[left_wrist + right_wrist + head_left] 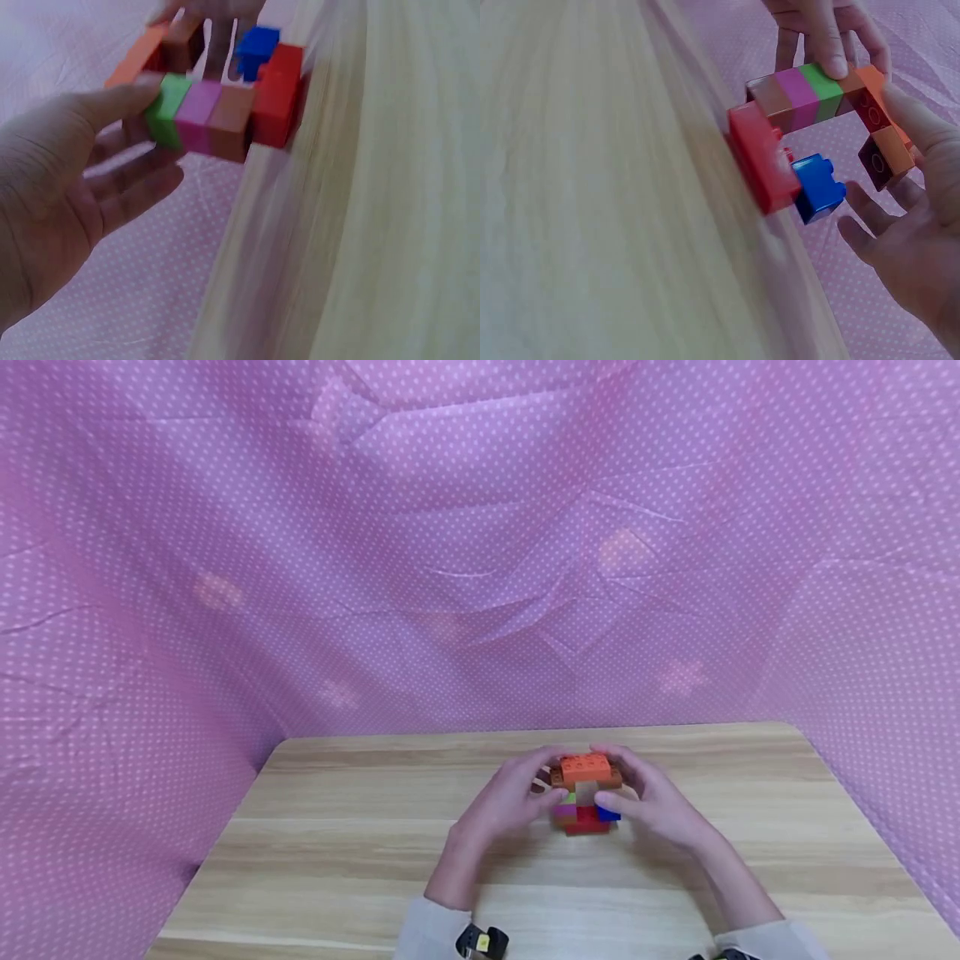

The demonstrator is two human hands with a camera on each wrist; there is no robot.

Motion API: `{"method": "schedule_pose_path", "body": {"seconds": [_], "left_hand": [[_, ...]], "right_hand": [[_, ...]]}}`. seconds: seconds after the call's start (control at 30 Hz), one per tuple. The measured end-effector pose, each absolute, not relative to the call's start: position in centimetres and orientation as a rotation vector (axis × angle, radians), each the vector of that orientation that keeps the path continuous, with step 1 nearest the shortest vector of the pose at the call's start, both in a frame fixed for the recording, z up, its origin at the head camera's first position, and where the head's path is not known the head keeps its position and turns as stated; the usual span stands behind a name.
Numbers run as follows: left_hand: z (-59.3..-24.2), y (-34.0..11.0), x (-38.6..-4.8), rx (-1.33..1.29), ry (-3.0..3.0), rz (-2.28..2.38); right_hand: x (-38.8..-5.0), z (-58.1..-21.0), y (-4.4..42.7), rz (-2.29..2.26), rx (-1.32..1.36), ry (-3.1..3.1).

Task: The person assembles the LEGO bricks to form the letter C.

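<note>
A small frame of toy building bricks stands on the table. At its base is a red brick (761, 157), with a blue brick (817, 187) on its right end. Brown (231, 124), pink (197, 112) and green (166, 111) bricks form the left column, topped by another brown one. Across the top lies an orange brick (585, 767), with a brown brick (885, 157) beneath its right end. A gap separates that brown brick from the blue one. My left hand (510, 797) pinches the upper left column. From the right, my right hand (663, 806) holds the upper right corner.
The bricks are on a light wooden table (360, 852), toward its far edge. A pink dotted cloth (480, 568) hangs behind and on both sides. A black strap with a yellow tag (483, 941) is on the left wrist.
</note>
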State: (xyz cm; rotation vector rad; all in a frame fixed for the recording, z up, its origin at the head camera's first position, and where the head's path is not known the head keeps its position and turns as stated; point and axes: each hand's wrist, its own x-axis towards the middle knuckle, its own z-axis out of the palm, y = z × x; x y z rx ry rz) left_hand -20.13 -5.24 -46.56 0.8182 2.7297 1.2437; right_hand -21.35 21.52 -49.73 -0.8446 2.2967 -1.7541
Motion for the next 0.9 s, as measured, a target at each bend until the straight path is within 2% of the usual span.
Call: {"method": "schedule_pose_path", "body": {"seconds": [0.37, 0.9], "left_hand": [[-48.2, -4.7, -20.7, 0.357, 2.715, 1.550], [-49.8, -4.8, -20.5, 0.191, 2.785, 1.354]], "right_hand": [[-20.8, -51.3, 20.7, -1.433, -0.850, 2.507], [-19.8, -51.9, 19.6, -1.124, -0.837, 2.716]]}}
